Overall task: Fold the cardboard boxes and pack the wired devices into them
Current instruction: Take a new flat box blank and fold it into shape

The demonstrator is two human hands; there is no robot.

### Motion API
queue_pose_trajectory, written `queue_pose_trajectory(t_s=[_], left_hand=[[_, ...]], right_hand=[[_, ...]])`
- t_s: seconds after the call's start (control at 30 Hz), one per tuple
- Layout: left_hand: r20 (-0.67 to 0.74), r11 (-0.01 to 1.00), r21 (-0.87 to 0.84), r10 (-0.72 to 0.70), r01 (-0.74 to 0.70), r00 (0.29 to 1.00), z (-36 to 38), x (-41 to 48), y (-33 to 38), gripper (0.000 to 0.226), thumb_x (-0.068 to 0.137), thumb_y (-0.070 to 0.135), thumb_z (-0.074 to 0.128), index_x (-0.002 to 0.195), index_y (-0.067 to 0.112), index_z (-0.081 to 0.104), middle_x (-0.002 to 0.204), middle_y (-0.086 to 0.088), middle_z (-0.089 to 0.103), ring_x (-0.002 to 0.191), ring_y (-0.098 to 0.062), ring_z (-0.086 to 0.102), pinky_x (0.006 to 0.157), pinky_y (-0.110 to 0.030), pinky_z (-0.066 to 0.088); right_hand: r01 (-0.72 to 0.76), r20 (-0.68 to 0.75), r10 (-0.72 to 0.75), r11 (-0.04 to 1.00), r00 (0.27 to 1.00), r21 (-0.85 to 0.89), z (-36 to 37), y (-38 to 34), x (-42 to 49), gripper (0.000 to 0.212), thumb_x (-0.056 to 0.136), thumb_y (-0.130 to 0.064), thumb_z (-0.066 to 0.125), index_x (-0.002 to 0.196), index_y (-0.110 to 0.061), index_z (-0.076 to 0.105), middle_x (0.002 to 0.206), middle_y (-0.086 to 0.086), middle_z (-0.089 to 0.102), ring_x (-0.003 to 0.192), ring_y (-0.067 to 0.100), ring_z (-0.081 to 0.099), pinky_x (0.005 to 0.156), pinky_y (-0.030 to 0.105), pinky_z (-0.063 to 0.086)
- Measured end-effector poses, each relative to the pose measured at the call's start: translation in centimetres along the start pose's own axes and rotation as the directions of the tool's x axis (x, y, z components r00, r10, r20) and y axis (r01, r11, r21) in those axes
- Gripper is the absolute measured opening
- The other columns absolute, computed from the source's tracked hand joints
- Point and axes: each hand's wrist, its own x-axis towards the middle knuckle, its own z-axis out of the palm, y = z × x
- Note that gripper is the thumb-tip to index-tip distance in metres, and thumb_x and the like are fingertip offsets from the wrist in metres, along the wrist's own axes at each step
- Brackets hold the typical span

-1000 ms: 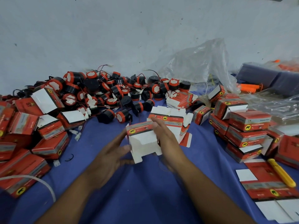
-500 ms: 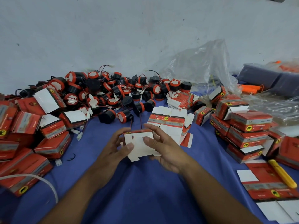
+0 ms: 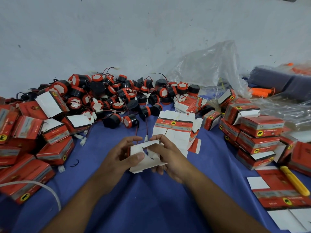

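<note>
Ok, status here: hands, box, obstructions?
Left hand, right hand both grip half-folded box, flaps open. Flat cartons just beyond. Wire connector at box's far edge, not blocking.

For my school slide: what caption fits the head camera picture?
Left hand and right hand fold a cardboard box over a blue cloth near piled wired devices.

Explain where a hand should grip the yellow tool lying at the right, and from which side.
Probably mid-handle on the yellow tool, from above, fingers pinching across its narrow width: it lies flat and slanted on a flattened box, both long sides exposed.
</note>
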Motion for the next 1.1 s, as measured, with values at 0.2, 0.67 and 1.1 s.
queue_pose_trajectory(t_s=[0.2,0.67,1.1], left_hand=[[-0.068,0.998,0.043,0.053,-0.05,0.996,0.0,0.2,0.1,0.033,0.076,0.015,0.063,0.108,0.018,0.071,0.092,-0.006,0.068,0.081,-0.013,0.061,0.07,-0.022,0.049],[-0.058,0.967,0.122,0.231,-0.223,0.971,2.0,-0.2,2.2,0.032,0.09,0.049,0.061,0.121,0.044,0.062,0.121,0.006,0.067,0.11,-0.016,0.066,0.08,-0.023,0.055],[-0.361,0.95,0.311,0.134,-0.016,0.923,1.7,0.7,2.8,0.027,0.099,0.029,0.057,0.121,0.042,0.048,0.116,0.022,0.061,0.092,0.012,0.063,0.066,-0.008,0.05]], right_hand=[[0.052,-0.066,-0.073,0.962,0.995,-0.267,0.7,0.5,-0.2,0.06,0.083,-0.068,0.059,0.108,-0.014,0.057,0.082,-0.003,0.059,0.067,0.01,0.052,0.062,0.028,0.045],[0.254,-0.231,-0.237,0.966,0.943,0.044,1.3,0.2,0.4,0.036,0.08,-0.05,0.069,0.104,-0.023,0.074,0.102,0.004,0.075,0.094,0.016,0.07,0.084,0.038,0.055],[0.241,-0.202,-0.225,0.969,0.953,0.057,2.6,0.4,0.1,0.021,0.088,-0.032,0.067,0.104,-0.019,0.07,0.101,0.01,0.074,0.096,0.021,0.069,0.09,0.045,0.056]])
